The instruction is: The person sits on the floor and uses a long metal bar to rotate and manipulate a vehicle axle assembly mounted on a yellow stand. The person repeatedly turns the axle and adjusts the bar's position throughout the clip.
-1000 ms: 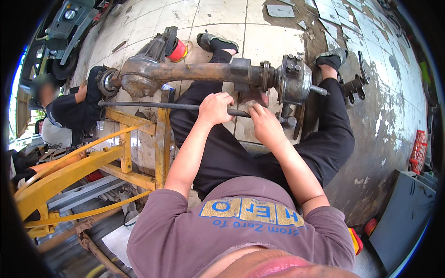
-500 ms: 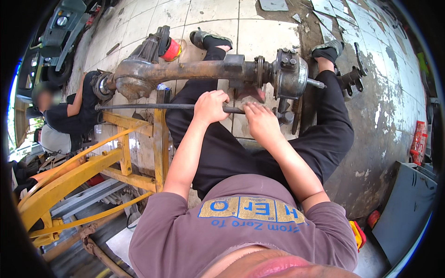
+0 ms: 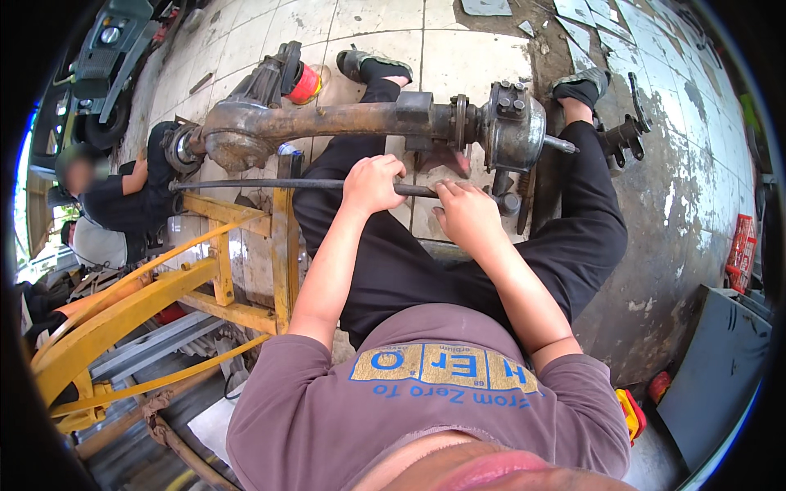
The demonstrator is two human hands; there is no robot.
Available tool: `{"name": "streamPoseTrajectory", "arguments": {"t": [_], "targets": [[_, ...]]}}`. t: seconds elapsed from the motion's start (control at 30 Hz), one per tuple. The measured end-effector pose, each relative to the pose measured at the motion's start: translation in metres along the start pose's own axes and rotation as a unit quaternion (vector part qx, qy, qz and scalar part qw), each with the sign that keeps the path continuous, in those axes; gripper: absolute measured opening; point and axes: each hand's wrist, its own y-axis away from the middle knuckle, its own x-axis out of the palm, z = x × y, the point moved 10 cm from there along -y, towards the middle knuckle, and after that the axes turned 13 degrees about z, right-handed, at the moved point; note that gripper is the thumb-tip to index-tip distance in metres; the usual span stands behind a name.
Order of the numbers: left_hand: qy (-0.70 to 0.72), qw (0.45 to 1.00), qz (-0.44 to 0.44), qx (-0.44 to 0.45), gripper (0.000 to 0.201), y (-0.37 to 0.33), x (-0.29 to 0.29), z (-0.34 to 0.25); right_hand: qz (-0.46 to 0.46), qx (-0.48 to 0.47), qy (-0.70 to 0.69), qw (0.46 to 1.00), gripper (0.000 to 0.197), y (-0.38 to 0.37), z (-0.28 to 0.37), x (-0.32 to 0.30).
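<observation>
"What have I got under the head camera? Start with the hands."

"I see the bare left hand [image 3: 373, 185] near the centre of the frame, fingers curled round a slim dark metal rod [image 3: 262, 184]. The bare right hand [image 3: 475, 217] is just right of it, its fingers bent over the rod and its thumb hanging lower. I can't tell from here how firmly that one grips."

"And where does the rod lie?"

"Nearly level, from the left of the frame to the middle, below a long, rusty brown-grey metal axle housing [image 3: 352, 121]. I can't make out what its right end meets, past the fingers."

"What's around it?"

"At the housing's right end, upper right of centre, I have a round, bolted grey metal hub [image 3: 514, 127]. A bright red round tin [image 3: 308, 83] is beside the housing, upper left of centre. A yellow-painted metal frame [image 3: 286, 254] fills much of the lower left. At the left edge, I see a dark-clothed co-worker [image 3: 123, 203] near the rod's far end."
</observation>
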Motion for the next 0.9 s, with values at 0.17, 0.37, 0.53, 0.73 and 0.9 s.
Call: {"name": "streamPoseTrajectory", "arguments": {"t": [0.17,0.37,0.53,0.73,0.9], "targets": [[0.002,1.000,0.004,0.004,0.029,-0.002,-0.002,-0.004,0.092,0.021,0.018,0.995,0.047,-0.016,-0.008,0.025],[-0.006,1.000,-0.004,0.009,0.030,-0.006,-0.002,-0.008,0.027,-0.005,0.028,0.999,0.036,-0.009,-0.003,0.016],[-0.003,1.000,0.009,-0.007,0.028,-0.001,0.003,-0.001,0.005,-0.002,0.038,0.999,0.025,-0.002,0.005,0.005],[0.004,1.000,0.010,-0.001,0.029,0.001,0.002,-0.004,0.075,0.031,0.046,0.996,0.036,-0.009,-0.002,0.023],[-0.001,1.000,-0.007,0.005,0.028,-0.003,0.000,-0.005,0.029,0.011,0.043,0.999,0.023,-0.009,-0.001,0.021]]}}
